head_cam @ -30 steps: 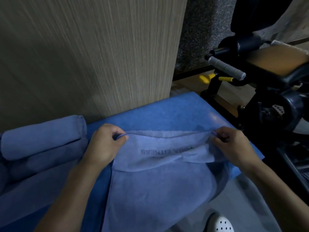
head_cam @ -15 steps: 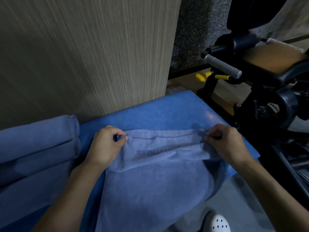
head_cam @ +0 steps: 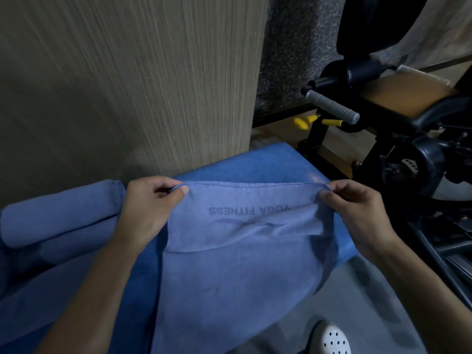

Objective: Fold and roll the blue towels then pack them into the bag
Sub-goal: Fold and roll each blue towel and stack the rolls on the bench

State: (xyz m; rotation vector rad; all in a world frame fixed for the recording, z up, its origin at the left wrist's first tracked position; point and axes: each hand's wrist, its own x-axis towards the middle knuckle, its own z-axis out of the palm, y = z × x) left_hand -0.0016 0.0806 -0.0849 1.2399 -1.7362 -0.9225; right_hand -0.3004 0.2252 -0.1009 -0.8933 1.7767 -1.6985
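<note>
The blue towel [head_cam: 229, 277] is draped over the desk [head_cam: 255, 164], its hemmed edge pinched at either corner by the left grip [head_cam: 150, 208] and the right grip [head_cam: 357, 215]; folding appears in hand; next, the edge should be laid flat and squared.

Towel [head_cam: 229, 277] lower end cut off at bottom edge; rolled towels [head_cam: 58, 218] cropped left; shoe [head_cam: 332, 339] partly cropped.
</note>
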